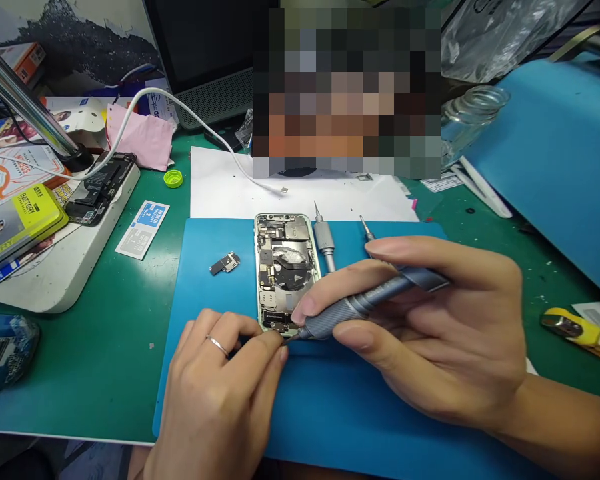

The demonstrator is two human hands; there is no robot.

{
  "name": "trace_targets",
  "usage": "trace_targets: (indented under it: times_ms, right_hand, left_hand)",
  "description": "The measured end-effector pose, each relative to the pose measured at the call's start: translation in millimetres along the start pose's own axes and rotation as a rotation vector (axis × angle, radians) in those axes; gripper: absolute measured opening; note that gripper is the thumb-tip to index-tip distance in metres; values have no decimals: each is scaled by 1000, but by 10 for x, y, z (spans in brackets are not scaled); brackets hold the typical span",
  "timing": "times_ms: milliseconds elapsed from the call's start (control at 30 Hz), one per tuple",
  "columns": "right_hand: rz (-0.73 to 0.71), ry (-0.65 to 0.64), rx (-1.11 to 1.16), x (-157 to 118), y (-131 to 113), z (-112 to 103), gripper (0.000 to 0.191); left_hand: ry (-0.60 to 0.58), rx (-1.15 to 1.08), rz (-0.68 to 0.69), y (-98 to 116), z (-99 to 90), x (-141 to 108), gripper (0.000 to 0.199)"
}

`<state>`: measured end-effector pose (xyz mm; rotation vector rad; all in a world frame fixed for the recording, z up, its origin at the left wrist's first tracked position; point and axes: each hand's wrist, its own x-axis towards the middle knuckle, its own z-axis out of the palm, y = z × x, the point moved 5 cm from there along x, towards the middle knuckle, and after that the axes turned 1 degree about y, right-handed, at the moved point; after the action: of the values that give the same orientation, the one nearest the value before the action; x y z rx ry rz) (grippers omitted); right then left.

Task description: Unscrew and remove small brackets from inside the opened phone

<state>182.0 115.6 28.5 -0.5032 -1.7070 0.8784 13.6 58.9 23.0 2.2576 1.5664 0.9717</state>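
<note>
An opened phone (291, 267) lies on the blue mat (220, 233), its inner parts showing. My right hand (430, 327) grips a grey screwdriver (353, 310) between thumb and fingers, the tip pointing left at the phone's lower edge. My left hand (225, 387), with a ring on one finger, is at the phone's lower left corner, its thumb and forefinger together near the screwdriver tip; what they pinch, if anything, is hidden. Left of the phone lies a small metal part (225, 263). A second screwdriver (324, 237) rests right of the phone, and another driver's tip (367, 228) shows behind my right fingers.
White paper (220, 183) with a cable end (283, 191) lies beyond the mat. At left are a white box (65, 283) bearing another phone part, a battery pack (25, 220) and a blue packet (5, 353). A glass jar (473, 123) and yellow cutter (580, 331) are at right.
</note>
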Motion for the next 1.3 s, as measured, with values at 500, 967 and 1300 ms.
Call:
trace_targets:
  times_ms: [500,967,1300]
  right_hand:
    - [100,-5,74,-37,20,-21,68]
    - [20,17,48,16,-4,-20,71]
    - [-43,-11,-64,86,-48,-12,74]
  left_hand:
    - [-3,-19,12,-4,3,-4,13]
    - [-35,-17,-12,-13,14,-16,11]
    - [-30,-8,-9,-3,5,-9,12]
